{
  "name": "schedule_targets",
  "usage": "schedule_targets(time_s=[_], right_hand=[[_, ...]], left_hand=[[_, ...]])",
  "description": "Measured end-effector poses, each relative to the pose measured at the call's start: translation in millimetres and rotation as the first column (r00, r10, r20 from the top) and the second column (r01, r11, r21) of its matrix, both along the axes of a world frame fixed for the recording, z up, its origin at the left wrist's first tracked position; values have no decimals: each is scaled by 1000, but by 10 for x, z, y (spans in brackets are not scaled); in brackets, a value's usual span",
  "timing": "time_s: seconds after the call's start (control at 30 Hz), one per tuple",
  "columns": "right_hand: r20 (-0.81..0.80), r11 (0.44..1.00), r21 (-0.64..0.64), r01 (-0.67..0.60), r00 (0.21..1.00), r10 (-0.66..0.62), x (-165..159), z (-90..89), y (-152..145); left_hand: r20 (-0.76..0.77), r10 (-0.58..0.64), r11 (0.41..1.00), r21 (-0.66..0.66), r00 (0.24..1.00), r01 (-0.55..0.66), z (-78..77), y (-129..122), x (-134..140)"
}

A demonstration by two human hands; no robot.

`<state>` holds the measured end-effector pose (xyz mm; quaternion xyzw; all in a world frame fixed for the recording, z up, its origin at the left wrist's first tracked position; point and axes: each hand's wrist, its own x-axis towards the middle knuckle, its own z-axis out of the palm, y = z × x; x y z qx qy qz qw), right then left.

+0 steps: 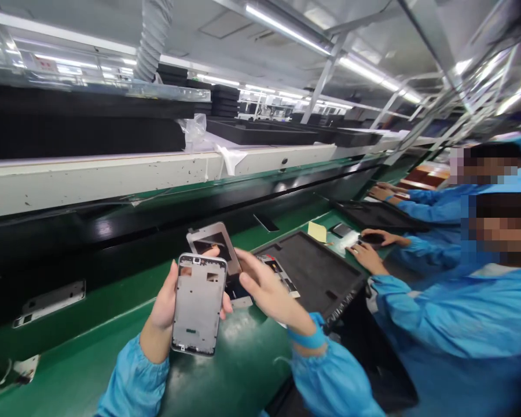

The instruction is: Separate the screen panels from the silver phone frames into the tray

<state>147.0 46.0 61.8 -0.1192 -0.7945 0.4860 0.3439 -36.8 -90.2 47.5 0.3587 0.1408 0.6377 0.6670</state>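
Observation:
My left hand (162,304) is wrapped round a grey phone middle frame (198,313), held upright with its flat inner face towards me. Small cutouts and dark marks run along its edges. Just behind its top end is a second, silver phone frame (228,246) with a dark window and a small copper-coloured piece. My right hand (269,286) has its thumb and fingers at the right edge of that second frame, closed on it as far as I can see. Beyond the right hand, phone parts (278,269) lie by the black tray, partly hidden.
A black tray (316,272) lies on the green bench (226,376) to the right. One flat phone part (50,304) rests at left. A yellow paper (317,231) lies farther back. Co-workers in blue sleeves (438,301) work at right. A white ledge (91,179) runs along the back.

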Motion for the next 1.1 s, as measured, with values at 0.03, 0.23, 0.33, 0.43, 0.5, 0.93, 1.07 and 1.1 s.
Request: schedule_targets(time_s=[0.03, 0.23, 0.33, 0.43, 0.5, 0.93, 1.07, 1.1], right_hand=[[5, 995, -90, -51, 999, 51, -76, -98, -45], [-197, 795, -582, -171, 978, 66, -329, -606, -300], [-217, 744, -659, -113, 975, -44, -246, -620, -354], [-188, 777, -616, -133, 982, 19, -118, -598, -347], [-201, 805, -575, -149, 979, 38, -57, -622, -330], [-107, 908, -419, 12, 992, -62, 107, -1083, -268], [-113, 905, -424, -24, 993, -27, 229, -820, -399], [-121, 914, -405, -33, 993, -18, 291, -688, -470]], left_hand=[[-2, -14, 1000, -3, 1000, 14, -14, 12, 19], [31, 101, 993, -61, 994, -99, -16, 64, 33], [82, 182, 983, -46, 980, -179, 32, 36, 15], [152, 170, 985, -5, 974, -171, 87, 8, 19], [184, 143, 988, 27, 973, -150, 115, 2, 31], [210, 151, 987, 15, 966, -157, 37, 35, 34], [209, 211, 975, 26, 955, -221, 48, 38, 22], [212, 245, 967, 24, 946, -255, 41, 37, 24]])
